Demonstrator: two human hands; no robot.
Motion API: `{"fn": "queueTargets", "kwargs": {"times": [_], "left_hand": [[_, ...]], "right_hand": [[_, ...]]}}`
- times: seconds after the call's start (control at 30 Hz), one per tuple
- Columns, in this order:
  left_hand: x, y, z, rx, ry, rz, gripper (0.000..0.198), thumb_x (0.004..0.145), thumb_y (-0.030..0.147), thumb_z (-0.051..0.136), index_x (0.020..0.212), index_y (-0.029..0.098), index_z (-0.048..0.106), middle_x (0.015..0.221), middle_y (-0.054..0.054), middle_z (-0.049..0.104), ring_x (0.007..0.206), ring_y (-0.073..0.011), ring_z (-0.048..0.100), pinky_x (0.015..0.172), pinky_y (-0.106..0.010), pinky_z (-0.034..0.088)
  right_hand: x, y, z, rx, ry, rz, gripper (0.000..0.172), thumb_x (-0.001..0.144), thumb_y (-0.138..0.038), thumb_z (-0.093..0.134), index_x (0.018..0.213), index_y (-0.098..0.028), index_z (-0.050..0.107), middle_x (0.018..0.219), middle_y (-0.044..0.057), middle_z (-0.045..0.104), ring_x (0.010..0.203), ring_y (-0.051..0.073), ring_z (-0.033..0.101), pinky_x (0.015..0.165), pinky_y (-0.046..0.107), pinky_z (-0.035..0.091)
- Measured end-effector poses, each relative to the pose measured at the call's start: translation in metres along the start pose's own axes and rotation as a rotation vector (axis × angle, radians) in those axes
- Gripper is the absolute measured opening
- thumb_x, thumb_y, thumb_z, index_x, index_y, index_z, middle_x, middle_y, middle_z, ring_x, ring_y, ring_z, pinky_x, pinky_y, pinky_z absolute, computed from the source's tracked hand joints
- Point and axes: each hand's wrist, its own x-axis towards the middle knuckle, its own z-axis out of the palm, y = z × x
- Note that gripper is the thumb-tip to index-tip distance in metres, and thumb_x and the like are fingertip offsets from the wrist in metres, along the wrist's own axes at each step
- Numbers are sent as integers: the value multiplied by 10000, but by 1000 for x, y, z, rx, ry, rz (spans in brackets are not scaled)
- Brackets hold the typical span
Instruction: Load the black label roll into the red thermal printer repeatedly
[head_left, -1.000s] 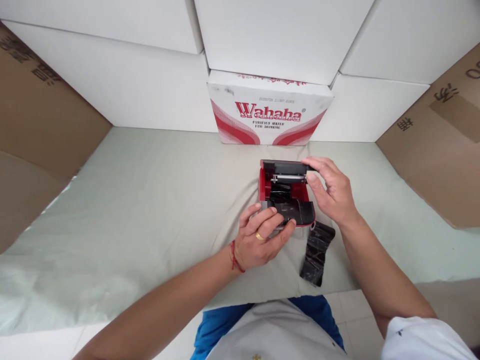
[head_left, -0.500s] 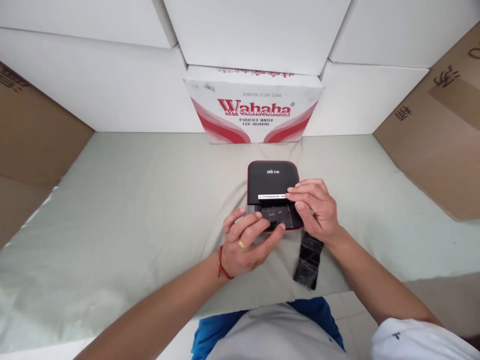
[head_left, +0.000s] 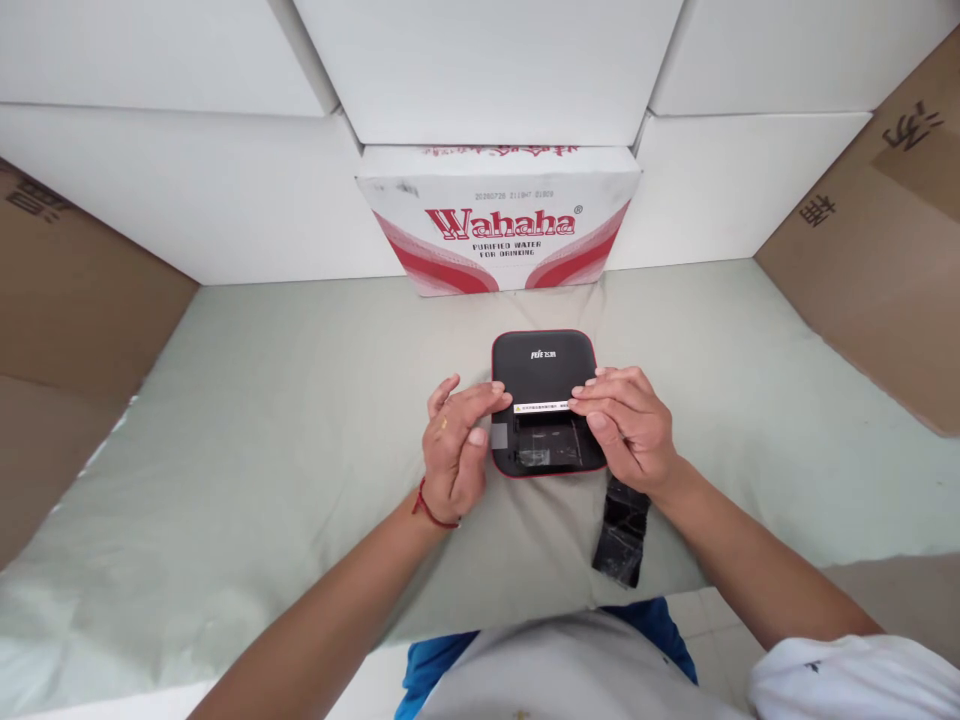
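A flat black square device [head_left: 545, 372] with rounded corners, a red rim and a white warning strip lies on the cloth. Its near half has a recessed window with a dark, clear-looking panel, and a small grey tab sits on its left side. Fingertips of my left hand [head_left: 457, 450] rest on the device's left edge, the fingers stretched and the thumb apart beside the tab. At the right edge, my right hand [head_left: 630, 420] holds the device, fingers on top near the strip and thumb by the side. A crinkled black plastic strip [head_left: 621, 535] lies just below my right hand.
A white and red water carton [head_left: 502, 225] stands behind the device, against stacked white boxes [head_left: 495, 60]. Brown cardboard boxes flank the table, one at the left [head_left: 75, 340] and one at the right [head_left: 885, 280]. The green tablecloth [head_left: 300, 480] ends near my lap.
My left hand has moved off the recessed window to the device's left edge, leaving the window in sight. My right hand stays at the right edge. The camera view has shifted slightly.
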Motion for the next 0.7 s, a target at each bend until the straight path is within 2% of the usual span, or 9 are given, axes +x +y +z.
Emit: {"fn": "queueTargets", "kwargs": {"times": [0.17, 0.23, 0.3, 0.33, 0.4, 0.47, 0.53, 0.6, 0.7], "left_hand": [[3, -2, -2, -70, -25, 8, 387, 1073, 263, 527, 1427, 310, 676, 1171, -31, 838, 1148, -244, 758, 1196, -486, 438], [4, -3, -3, -172, -50, -64, 390, 1032, 232, 616, 1405, 319, 689, 1176, -38, 820, 1158, -245, 728, 1125, -454, 489], [7, -4, -5, -331, -52, -194, 416, 995, 230, 693, 1397, 337, 689, 1155, -32, 799, 1187, -238, 705, 1110, -425, 504], [8, -5, -6, -419, -52, -266, 457, 969, 247, 741, 1409, 352, 678, 1185, -29, 784, 1237, -236, 690, 1146, -423, 490], [12, -8, -8, -586, -63, -413, 652, 882, 292, 852, 1481, 410, 620, 1392, -21, 717, 1434, -248, 598, 1274, -448, 405], [16, -9, -8, -727, -109, -564, 902, 792, 330, 932, 1574, 490, 513, 1665, 8, 533, 1644, -277, 387, 1376, -496, 280], [17, -8, -7, -844, -157, -695, 1080, 748, 350, 961, 1643, 544, 388, 1789, 38, 373, 1727, -296, 226, 1418, -542, 191], [15, -5, -4, -931, -168, -764, 1135, 758, 368, 953, 1677, 548, 312, 1812, 32, 340, 1742, -303, 195, 1431, -572, 156], [8, 2, 3, -982, -134, -793, 1098, 821, 392, 913, 1697, 534, 266, 1823, 21, 331, 1745, -290, 203, 1437, -569, 158]], "right_hand": [[2, -4, -3, -31, -43, 2, 237, 1040, -127, 606, 1134, -217, 805, 1050, 91, 845, 1002, 240, 733, 988, 485, 621], [2, -7, -6, -28, -59, 2, 214, 1049, -162, 615, 1155, -204, 795, 1079, 106, 836, 1024, 250, 727, 986, 498, 623], [2, -11, -9, -10, -74, -15, 201, 1056, -206, 622, 1163, -187, 792, 1116, 131, 820, 1064, 269, 707, 979, 511, 626], [2, -13, -11, 3, -84, -37, 200, 1059, -223, 624, 1155, -177, 793, 1132, 142, 812, 1088, 278, 693, 978, 513, 628], [2, -18, -14, 21, -112, -98, 198, 1064, -238, 626, 1123, -157, 797, 1153, 158, 804, 1124, 289, 668, 985, 508, 630], [2, -24, -17, 20, -144, -150, 187, 1059, -237, 644, 1094, -138, 798, 1154, 164, 807, 1137, 295, 654, 989, 495, 634], [0, -30, -20, 12, -176, -161, 164, 1044, -222, 675, 1090, -121, 796, 1130, 156, 817, 1128, 294, 650, 980, 474, 646], [-5, -35, -23, -1, -214, -148, 167, 1025, -200, 705, 1126, -98, 791, 1132, 149, 828, 1134, 294, 657, 983, 456, 659], [-18, -43, -27, -20, -256, -97, 240, 1014, -149, 713, 1234, -74, 773, 1224, 143, 833, 1192, 282, 687, 1063, 452, 654]]}}
